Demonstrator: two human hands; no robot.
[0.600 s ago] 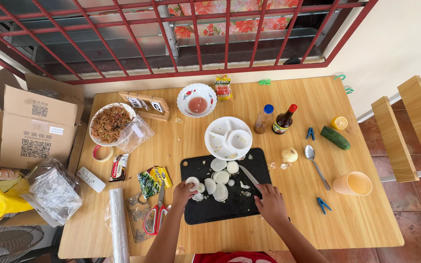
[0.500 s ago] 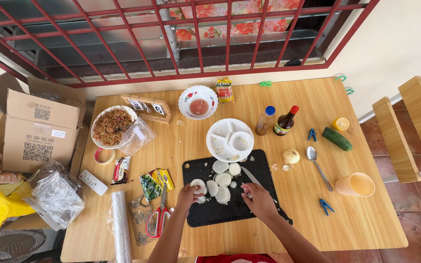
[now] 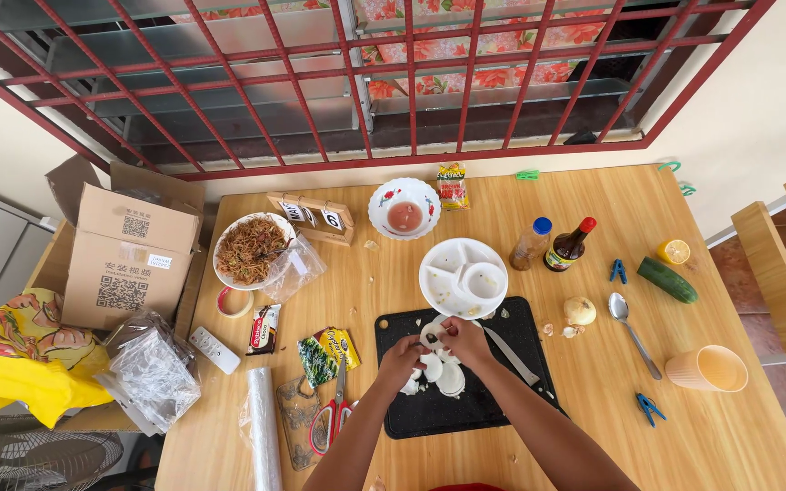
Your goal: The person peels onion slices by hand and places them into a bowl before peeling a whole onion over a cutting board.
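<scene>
An onion slice (image 3: 433, 335) sits between both hands at the far edge of the black board (image 3: 539, 400), just near of the white divided plate (image 3: 462, 275). The left hand (image 3: 399, 363) and right hand (image 3: 466, 341) pinch it by the rim with their fingertips. It looks light, wet and slippery, and its rings would likely come apart if pressed, so the outer ring seems the best hold. More slices (image 3: 443, 375) lie under the hands. A knife (image 3: 511, 356) rests on the board to the right.

The plate's compartments look nearly empty. The far bowl (image 3: 403, 208) holds reddish sauce, the left bowl (image 3: 252, 248) noodles, and the orange cup (image 3: 708, 369) seems empty.
</scene>
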